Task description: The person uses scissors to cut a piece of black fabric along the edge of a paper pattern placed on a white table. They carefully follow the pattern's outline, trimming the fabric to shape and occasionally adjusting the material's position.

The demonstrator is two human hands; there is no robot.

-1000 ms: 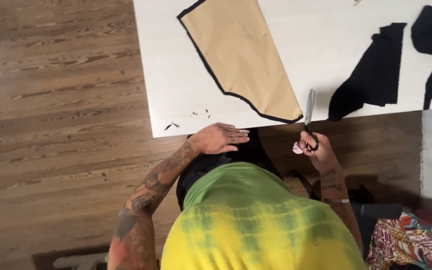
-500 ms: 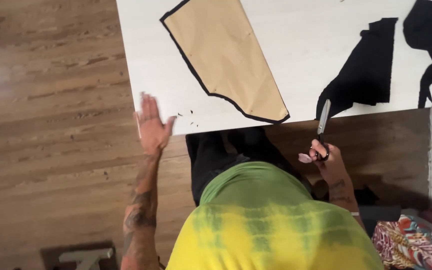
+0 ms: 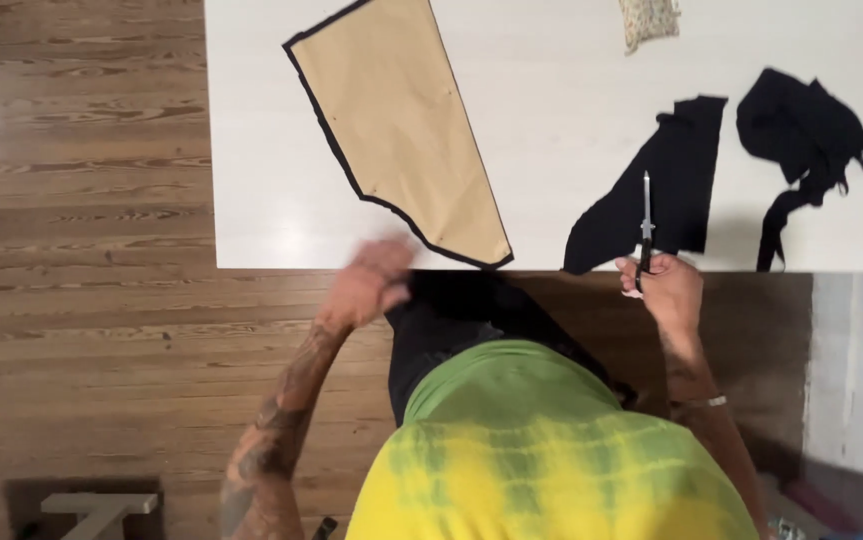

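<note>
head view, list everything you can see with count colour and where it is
table: one, white, upper part of the view
paper pattern piece: one, tan, lying on black fabric that shows as a thin edge, left part of the table
black fabric pieces: two, black, right part of the table, one flat, one crumpled
small patterned cloth: one, pale, top edge of the table
scissors: one pair, dark handles, blades pointing up over the flat black piece
floor: brown wood boards, left
shirt: one, green and yellow tie-dye, bottom centre
left hand: blurred, at the table's near edge, holding nothing
right hand: fingers around the scissors
</note>
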